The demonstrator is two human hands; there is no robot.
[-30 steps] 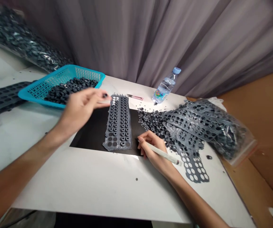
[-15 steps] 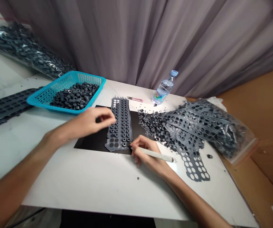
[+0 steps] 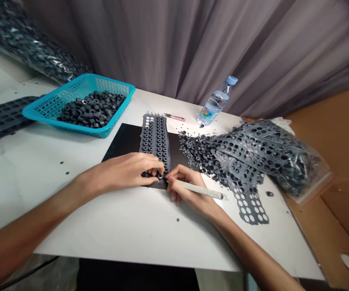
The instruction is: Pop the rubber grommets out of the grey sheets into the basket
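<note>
A grey rubber sheet [image 3: 154,137] with rows of small ring-shaped pieces lies lengthwise on a black mat [image 3: 122,141]. Over the sheet's near end is my left hand [image 3: 134,169], its thumb and fingertips closed about a small black rubber ring [image 3: 160,176]. My right hand [image 3: 188,184] grips a white pen-like tool [image 3: 201,189], its tip at the sheet's near right corner, close to my left fingertips. The exact contact of the tip is hidden by the fingers. Round holes show white at the sheet's far left corner.
A blue basket [image 3: 107,131] of loose rings stands left, beside more holed sheets [image 3: 4,117] and a bulging bag [image 3: 34,48]. Pink-handled thread snips [image 3: 176,117] and a water bottle [image 3: 215,103] are at the back. Scraps [image 3: 250,190] and a clear bag [image 3: 304,173] lie right.
My left hand has come right and down from beside the sheet to its near end, fingers closing there. My right hand stays at the corner with the tool. The view has shifted slightly.
</note>
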